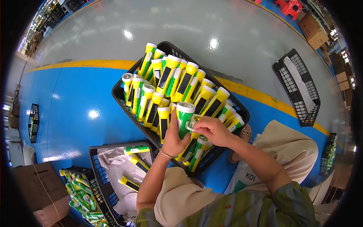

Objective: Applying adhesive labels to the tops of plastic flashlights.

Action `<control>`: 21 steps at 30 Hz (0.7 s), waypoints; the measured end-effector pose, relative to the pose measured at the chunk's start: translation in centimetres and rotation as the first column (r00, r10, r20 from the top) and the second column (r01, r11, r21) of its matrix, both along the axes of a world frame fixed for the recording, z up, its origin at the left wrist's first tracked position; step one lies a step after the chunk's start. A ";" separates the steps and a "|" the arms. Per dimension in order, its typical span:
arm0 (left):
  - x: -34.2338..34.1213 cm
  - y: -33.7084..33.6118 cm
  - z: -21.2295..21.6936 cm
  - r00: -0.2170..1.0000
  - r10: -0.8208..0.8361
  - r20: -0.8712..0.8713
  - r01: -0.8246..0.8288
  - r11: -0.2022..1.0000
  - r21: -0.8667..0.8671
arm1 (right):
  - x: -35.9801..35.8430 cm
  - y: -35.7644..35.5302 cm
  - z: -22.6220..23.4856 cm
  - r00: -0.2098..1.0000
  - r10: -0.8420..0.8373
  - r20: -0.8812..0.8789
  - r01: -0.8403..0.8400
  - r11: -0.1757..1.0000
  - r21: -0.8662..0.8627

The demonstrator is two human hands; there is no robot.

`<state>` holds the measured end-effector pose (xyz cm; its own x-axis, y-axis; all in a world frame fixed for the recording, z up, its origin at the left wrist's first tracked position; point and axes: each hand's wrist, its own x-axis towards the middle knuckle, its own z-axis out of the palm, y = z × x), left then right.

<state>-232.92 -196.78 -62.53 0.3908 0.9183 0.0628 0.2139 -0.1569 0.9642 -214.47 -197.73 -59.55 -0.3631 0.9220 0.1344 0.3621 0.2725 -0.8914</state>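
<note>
- Evidently the key relation is at the right flank of the held green-and-yellow flashlight (pixel 184 120): a thin white strip (pixel 190 128) sits there, between the flashlight's body and the right fingertips.
- Flashlight position: above the near half of a black plastic crate (pixel 124 110), in front of the person, gripped in the left hand (pixel 174 138).
- Long axis: white-rimmed head away from the person, body running down toward the lap; lens end tips up to the camera.
- Left fingers: clamped around the body, long fingers along its left side, thumb across its lower front.
- Right hand (pixel 213 130): comes in from the right, forearm slanting; thumb and forefinger together, pinched on the strip. Cannot tell whether the strip is fixed to the flashlight.
- Nearer hand: left, in full contact with the body. Right is nearer the strip, just beside the head's lower edge.
- Around them: more flashlights (pixel 185 81) packed in the crate, mostly heads up, leaning at several angles.
- Lower left: paper-lined crate (pixel 124 144), three loose flashlights (pixel 138 163) on its crumpled paper (pixel 115 162), well apart from the right fingers.
</note>
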 end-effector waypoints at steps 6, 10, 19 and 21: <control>-0.6 -0.9 0.6 0.995 0.043 -0.094 -0.028 0.988 0.154 | -1.0 -0.1 -0.3 1.000 0.002 -0.009 -0.002 1.000 -0.001; -0.6 -1.3 0.7 0.991 0.059 -0.122 -0.033 0.978 0.205 | -1.3 0.0 -0.5 0.999 -0.004 0.033 0.003 0.999 0.043; -0.3 -3.0 0.2 0.960 0.277 -0.044 -0.267 0.950 0.164 | -2.1 0.0 0.6 0.971 -0.110 0.211 0.089 0.990 0.106; -0.2 -3.2 0.3 0.962 0.272 -0.013 -0.266 0.949 0.167 | -1.6 0.5 1.0 0.937 -0.155 0.312 0.140 0.988 0.071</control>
<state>-233.14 -200.00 -62.24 0.1357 0.9682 0.2102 0.3035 -0.2426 0.9214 -216.10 -197.27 -58.53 -0.2544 0.9638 0.0796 0.6620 0.2336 -0.7122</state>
